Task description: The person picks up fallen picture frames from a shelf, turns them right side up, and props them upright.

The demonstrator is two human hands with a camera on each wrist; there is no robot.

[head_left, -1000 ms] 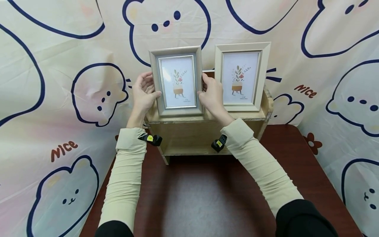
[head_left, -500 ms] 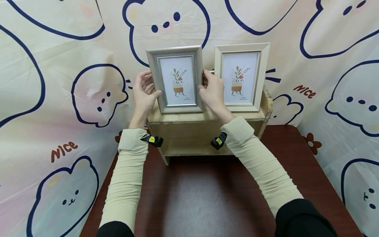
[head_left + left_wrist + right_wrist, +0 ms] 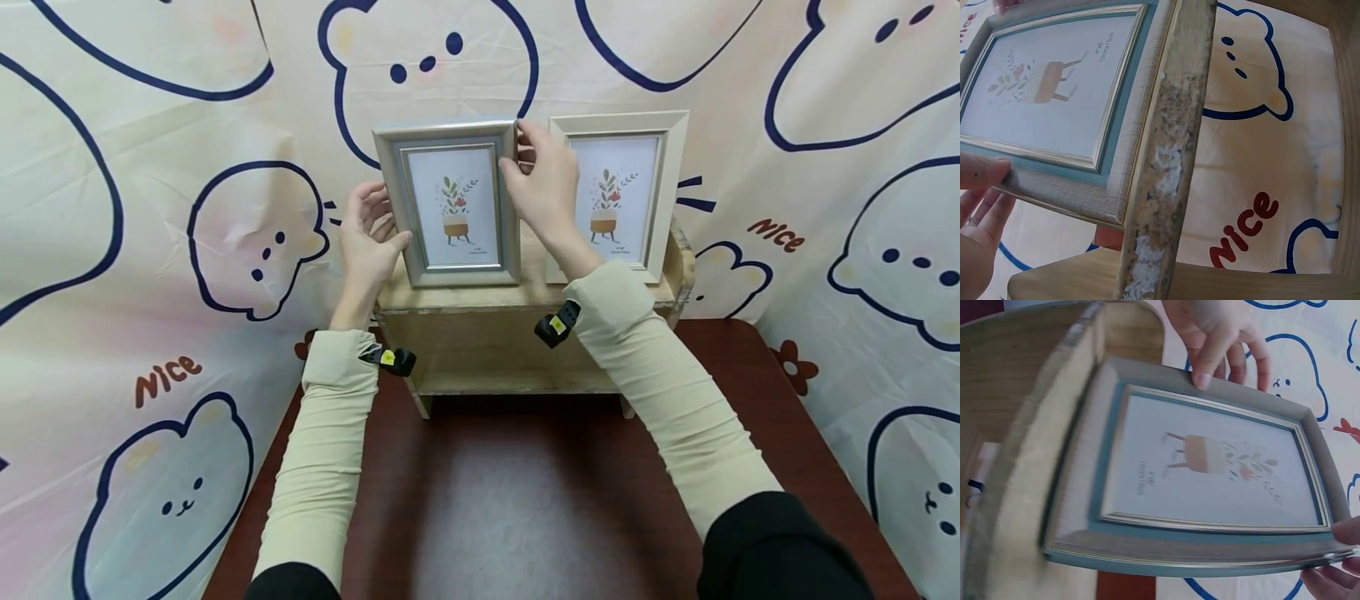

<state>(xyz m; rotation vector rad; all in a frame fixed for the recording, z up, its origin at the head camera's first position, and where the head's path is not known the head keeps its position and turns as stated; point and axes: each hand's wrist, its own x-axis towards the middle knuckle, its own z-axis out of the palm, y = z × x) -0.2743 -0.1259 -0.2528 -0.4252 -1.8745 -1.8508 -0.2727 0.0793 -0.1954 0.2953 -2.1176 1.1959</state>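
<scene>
A grey picture frame (image 3: pixel 453 208) with a blue-green inner border and a potted-plant print stands on top of the wooden shelf (image 3: pixel 517 354), leaning slightly back. My left hand (image 3: pixel 369 250) grips its left edge, thumb on the front and fingers behind. At the upper right corner, my right hand (image 3: pixel 551 183) pinches the frame between thumb and fingers. The right wrist view shows the left hand's thumb (image 3: pixel 1205 372) on the front border. Beside it stands a cream picture frame (image 3: pixel 618 200) with the same print, partly covered by my right hand.
The shelf has an open lower compartment and a raised side panel (image 3: pixel 681 258) at the right. It stands on a dark red-brown table (image 3: pixel 495 500). A cloth backdrop (image 3: pixel 247 367) with bear drawings hangs behind and at both sides.
My right hand has slid up the frame's right edge from its middle to the upper corner. The left hand stays on the left edge, and the frame's tilt has altered slightly.
</scene>
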